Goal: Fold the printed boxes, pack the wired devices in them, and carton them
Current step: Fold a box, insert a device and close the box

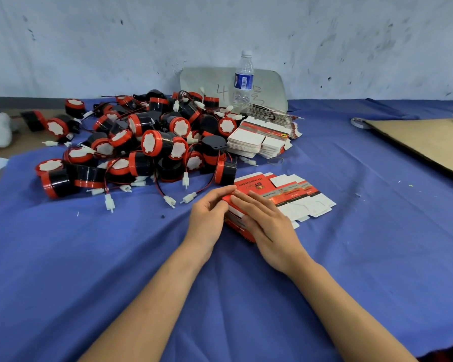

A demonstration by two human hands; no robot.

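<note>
Folding step: left hand (209, 218) pinches printed box (251, 184) edge, right hand (268, 227) presses it flat-fingered; next, probably squaring it open.

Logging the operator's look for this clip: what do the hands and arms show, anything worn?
Both are bare: the left hand and right hand wear no gloves, and no sleeves show anywhere up to the frame edge. No watch, ring or wristband is visible.
</note>
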